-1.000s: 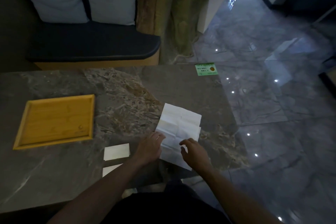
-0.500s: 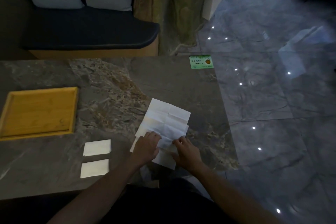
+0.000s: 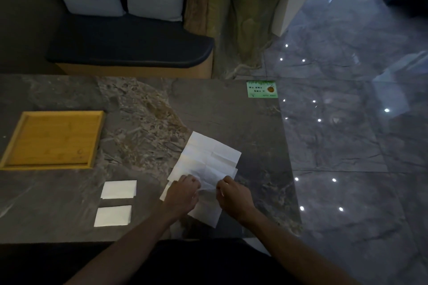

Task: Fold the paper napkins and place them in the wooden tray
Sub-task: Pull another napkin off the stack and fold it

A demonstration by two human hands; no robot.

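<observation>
An unfolded white paper napkin (image 3: 208, 159) with crease lines lies on the marble table near its right edge. My left hand (image 3: 183, 192) pinches the napkin's near part from the left, and my right hand (image 3: 234, 196) pinches it from the right, wrinkling the paper between them. Two folded napkins lie to the left, one (image 3: 119, 189) behind the other (image 3: 113, 215). The wooden tray (image 3: 11, 159) sits at the far left of the table with nothing in it.
A green sticker (image 3: 261, 89) marks the table's far right corner. The table's right edge (image 3: 289, 169) drops to a glossy tiled floor. A dark cushioned bench (image 3: 129, 48) with pale pillows stands behind the table.
Both hands have closed in on the napkin's near part and now pinch it, crumpling the paper slightly. The view has shifted, so the table sits lower and more to the right in frame.
</observation>
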